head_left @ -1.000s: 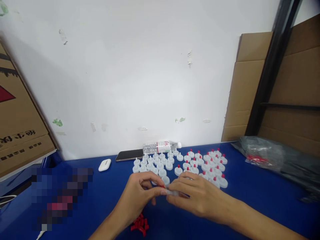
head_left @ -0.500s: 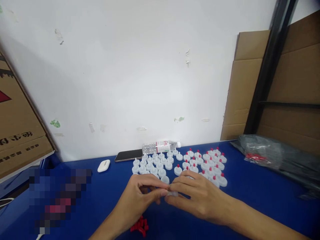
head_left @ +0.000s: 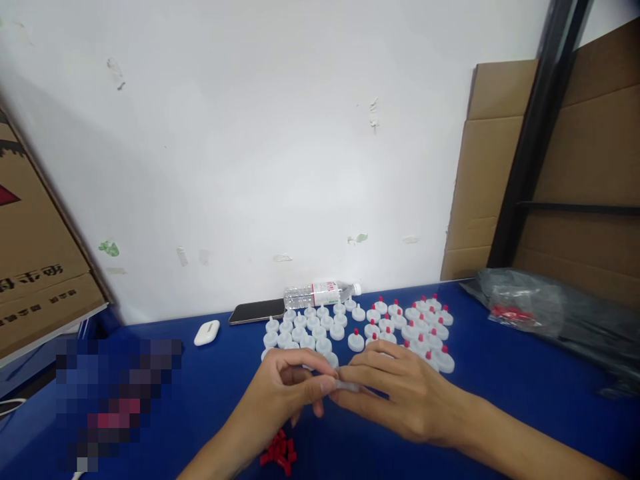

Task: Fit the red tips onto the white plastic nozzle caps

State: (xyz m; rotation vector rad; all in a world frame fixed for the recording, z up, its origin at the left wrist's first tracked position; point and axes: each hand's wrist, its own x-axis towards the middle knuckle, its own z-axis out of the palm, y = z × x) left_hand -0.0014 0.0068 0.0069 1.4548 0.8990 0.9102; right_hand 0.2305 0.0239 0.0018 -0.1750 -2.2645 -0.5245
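Between my two hands, just in front of the rows of caps, is a small translucent white nozzle cap [head_left: 347, 386], largely covered by fingers. The thumb and forefinger of my left hand [head_left: 293, 390] pinch its left end; whether a small red tip is also in that pinch is hidden. My right hand [head_left: 400, 393] grips the cap from the right side, palm down. Beneath my left hand lies a small pile of red tips [head_left: 279, 455]. White caps without tips [head_left: 299, 335] stand behind my left hand, and white caps with red tips [head_left: 356, 341] behind my right.
A clear plastic bottle [head_left: 320, 294] lies against the wall beside a phone [head_left: 257, 311]. A white earphone case [head_left: 207, 333] sits further left on the blue table [head_left: 500, 413]. At right are a bag of red pieces [head_left: 520, 313] and dark plastic sheeting [head_left: 585, 320]. Cardboard [head_left: 45, 253] borders the left.
Both hands stay almost in place around the cap. The left hand's lower fingers have opened out a little, and slightly more of the cap shows between the hands.
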